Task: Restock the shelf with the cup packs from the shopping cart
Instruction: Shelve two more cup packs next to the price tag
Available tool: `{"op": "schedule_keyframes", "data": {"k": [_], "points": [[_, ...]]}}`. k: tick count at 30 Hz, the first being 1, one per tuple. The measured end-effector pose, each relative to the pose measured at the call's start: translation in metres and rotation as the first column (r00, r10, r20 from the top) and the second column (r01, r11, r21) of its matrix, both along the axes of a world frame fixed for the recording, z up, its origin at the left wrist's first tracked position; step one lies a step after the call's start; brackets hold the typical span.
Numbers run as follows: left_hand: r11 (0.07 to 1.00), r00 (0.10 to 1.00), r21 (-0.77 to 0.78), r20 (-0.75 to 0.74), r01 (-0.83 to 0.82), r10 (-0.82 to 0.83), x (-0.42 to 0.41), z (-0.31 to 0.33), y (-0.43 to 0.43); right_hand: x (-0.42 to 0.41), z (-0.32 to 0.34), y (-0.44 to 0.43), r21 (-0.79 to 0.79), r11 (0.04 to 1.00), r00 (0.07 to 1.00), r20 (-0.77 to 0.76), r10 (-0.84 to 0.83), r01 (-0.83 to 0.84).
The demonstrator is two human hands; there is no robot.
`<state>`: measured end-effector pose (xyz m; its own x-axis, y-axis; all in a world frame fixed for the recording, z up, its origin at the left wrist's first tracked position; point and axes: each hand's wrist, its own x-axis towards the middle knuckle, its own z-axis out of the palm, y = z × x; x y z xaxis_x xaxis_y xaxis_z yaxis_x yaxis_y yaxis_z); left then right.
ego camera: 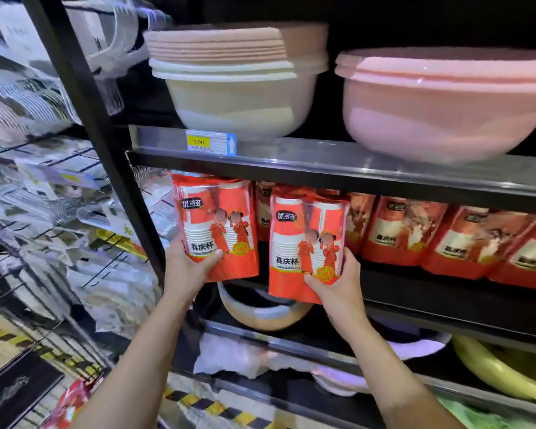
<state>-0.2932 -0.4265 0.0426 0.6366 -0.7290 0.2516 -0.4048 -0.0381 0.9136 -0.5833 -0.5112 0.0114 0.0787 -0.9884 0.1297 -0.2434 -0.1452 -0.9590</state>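
The left hand [188,264] grips a red cup pack [218,218] from below, thumb curled across its front, white cups showing above the fingers. The right hand [341,283] clamps a second red pack [304,239] likewise, upright at the shelf [430,294] edge.

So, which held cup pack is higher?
The pack in the left hand, beside the black upright; its top reaches the shelf edge, while the pack in the right hand hangs lower.
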Motion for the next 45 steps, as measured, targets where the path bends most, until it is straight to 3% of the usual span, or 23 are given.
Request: {"op": "schedule_keyframes", "data": {"k": [9, 15, 24, 36, 41, 45], "points": [[0.996, 0.992, 0.092, 0.124, 0.018, -0.029, 0.080, -0.098, -0.096, 0.043, -0.031, -0.051, 0.026, 1.000, 0.996, -0.088, -0.014, 0.016], [0.989, 0.992, 0.146, 0.129, -0.011, -0.008, 0.045, -0.047, -0.077, 0.056, -0.044, -0.065, -0.001, 0.999, 0.988, -0.144, -0.047, 0.047], [0.969, 0.953, 0.201, 0.293, -0.142, 0.079, 0.074, -0.060, -0.109, 0.090, -0.040, -0.082, 0.027, 0.996, 0.941, -0.330, -0.075, 0.089], [0.942, 0.939, 0.215, 0.287, -0.258, 0.191, 0.053, -0.044, -0.107, 0.100, -0.029, -0.085, 0.099, 0.991, 0.916, -0.398, -0.047, 0.093], [0.957, 0.952, 0.203, 0.265, -0.209, 0.152, 0.045, -0.032, -0.094, 0.092, -0.015, -0.078, 0.119, 0.991, 0.901, -0.433, -0.004, 0.062], [0.909, 0.924, 0.342, 0.369, -0.238, 0.103, 0.037, -0.018, -0.076, 0.077, -0.007, -0.067, 0.040, 0.999, 0.825, -0.566, -0.004, 0.032]]}}
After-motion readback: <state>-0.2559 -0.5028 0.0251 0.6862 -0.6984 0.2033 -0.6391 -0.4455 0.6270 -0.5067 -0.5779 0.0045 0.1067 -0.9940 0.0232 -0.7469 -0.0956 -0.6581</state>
